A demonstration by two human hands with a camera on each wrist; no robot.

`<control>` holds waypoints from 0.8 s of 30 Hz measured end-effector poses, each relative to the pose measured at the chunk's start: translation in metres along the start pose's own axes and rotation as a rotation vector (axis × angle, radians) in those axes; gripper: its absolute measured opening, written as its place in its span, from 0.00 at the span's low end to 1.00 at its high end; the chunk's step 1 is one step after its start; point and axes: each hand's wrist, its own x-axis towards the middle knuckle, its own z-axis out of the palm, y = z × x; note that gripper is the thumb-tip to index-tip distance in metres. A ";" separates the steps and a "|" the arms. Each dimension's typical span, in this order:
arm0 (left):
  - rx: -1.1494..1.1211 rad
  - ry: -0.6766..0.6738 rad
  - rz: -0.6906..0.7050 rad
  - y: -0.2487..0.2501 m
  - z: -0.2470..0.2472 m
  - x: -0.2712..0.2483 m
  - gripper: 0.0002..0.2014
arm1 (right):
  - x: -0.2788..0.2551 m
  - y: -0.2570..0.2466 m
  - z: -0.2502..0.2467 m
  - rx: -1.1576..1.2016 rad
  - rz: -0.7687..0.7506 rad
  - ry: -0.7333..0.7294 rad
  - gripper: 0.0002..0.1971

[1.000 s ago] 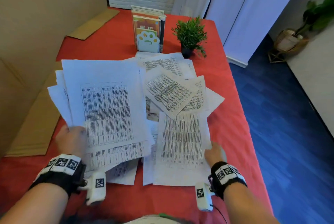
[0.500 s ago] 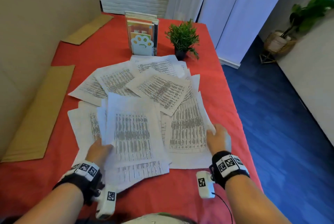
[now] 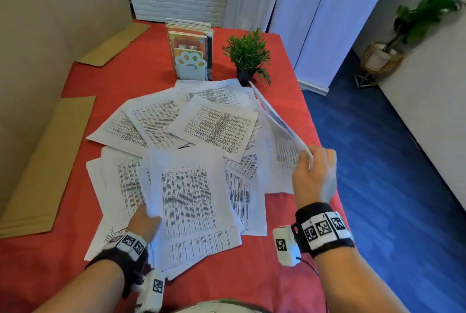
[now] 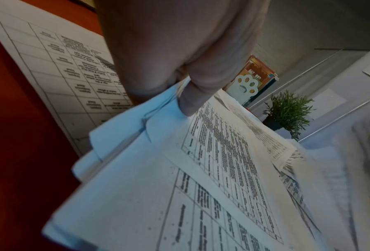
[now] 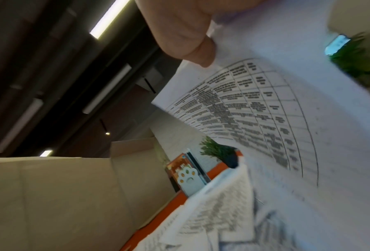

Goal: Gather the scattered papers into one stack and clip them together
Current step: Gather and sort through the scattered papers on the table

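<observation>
Printed sheets with tables lie scattered over the red table (image 3: 252, 275). My left hand (image 3: 145, 222) grips a loose bundle of papers (image 3: 189, 201) at its left edge, low over the table; in the left wrist view the thumb (image 4: 192, 100) presses on top of that bundle (image 4: 179, 195). My right hand (image 3: 314, 176) pinches a sheet (image 3: 280, 126) by its near edge and holds it raised and tilted at the right side of the table; the right wrist view shows this sheet (image 5: 276, 118) curving up from the thumb (image 5: 192, 45). More loose sheets (image 3: 219, 128) overlap behind. No clip is visible.
A book stand with a paw-shaped end (image 3: 191, 64) and a small potted plant (image 3: 248, 57) stand at the back of the table. Flat cardboard pieces (image 3: 45, 166) lie along the left side. The table's right edge drops to a blue floor (image 3: 390, 186).
My left hand has brought its bundle down from in front of me to the table and moved it rightward. My right hand has lifted a sheet off the right side and tilted it up.
</observation>
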 end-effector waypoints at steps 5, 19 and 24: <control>0.016 0.032 0.004 0.004 0.004 -0.005 0.33 | 0.001 -0.028 -0.005 0.157 -0.221 0.138 0.04; -0.306 -0.112 0.268 0.037 -0.020 0.003 0.40 | 0.012 -0.027 0.027 0.422 0.267 -0.403 0.05; -0.607 -0.251 0.105 0.032 -0.017 -0.002 0.40 | -0.005 0.025 0.047 0.479 0.508 -0.563 0.05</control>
